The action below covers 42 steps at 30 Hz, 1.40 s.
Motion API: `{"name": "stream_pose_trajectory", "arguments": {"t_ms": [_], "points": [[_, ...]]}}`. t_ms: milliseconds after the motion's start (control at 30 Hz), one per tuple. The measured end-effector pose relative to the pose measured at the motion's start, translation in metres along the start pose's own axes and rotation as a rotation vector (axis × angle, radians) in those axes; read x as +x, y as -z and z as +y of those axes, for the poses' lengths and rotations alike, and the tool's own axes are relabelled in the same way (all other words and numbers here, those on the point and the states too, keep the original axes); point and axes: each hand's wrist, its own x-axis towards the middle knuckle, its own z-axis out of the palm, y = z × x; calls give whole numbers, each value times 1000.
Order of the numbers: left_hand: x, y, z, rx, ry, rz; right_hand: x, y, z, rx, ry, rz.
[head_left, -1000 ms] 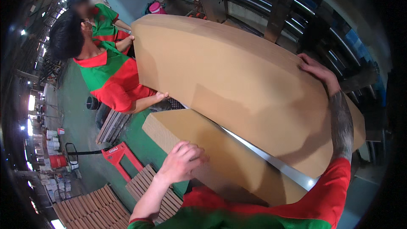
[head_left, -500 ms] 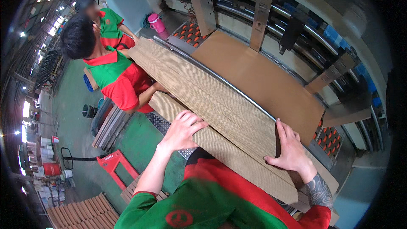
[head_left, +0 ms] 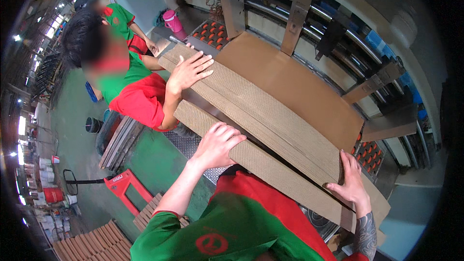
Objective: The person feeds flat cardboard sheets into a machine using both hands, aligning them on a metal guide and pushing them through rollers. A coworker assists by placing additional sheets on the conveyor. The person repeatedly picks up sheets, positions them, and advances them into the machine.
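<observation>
Two bundles of stacked corrugated cardboard, their fluted edges facing up, lie side by side before me with a dark gap between them. On the nearer, narrower bundle (head_left: 275, 181), my left hand (head_left: 220, 145) is closed over the top, fingers bent across it. My right hand (head_left: 350, 179) grips the right end of the wider far bundle (head_left: 270, 108), thumb on the near side and fingers beyond. A co-worker's hand (head_left: 191, 70) lies spread on that bundle's left end.
Behind the bundles, a flat brown cardboard sheet (head_left: 290, 79) lies under machine rails and metal brackets (head_left: 297, 17). Orange rollers (head_left: 210, 34) flank it. At left are co-workers, a red pallet jack (head_left: 128, 188) and stacked cardboard (head_left: 94, 244). A pink jug (head_left: 171, 19) stands farther back.
The dark gap between the bundles has widened. The far bundle and my right hand have shifted right, and the co-worker's hand now rests on top. The long metal bar behind is now mostly covered.
</observation>
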Motion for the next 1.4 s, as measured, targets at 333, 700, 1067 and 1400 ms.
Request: {"name": "stream_pose_trajectory", "arguments": {"t_ms": [333, 700, 1067, 1400], "points": [[1, 3, 3, 22, -23, 5, 87, 20, 12, -111, -35, 181], [11, -2, -1, 77, -6, -84, 84, -5, 2, -97, 105, 206], [31, -16, 6, 122, -28, -96, 51, -17, 15, -53, 153, 149], [27, -20, 23, 58, 30, -126, 52, 13, 12, 57, 152, 26]]}}
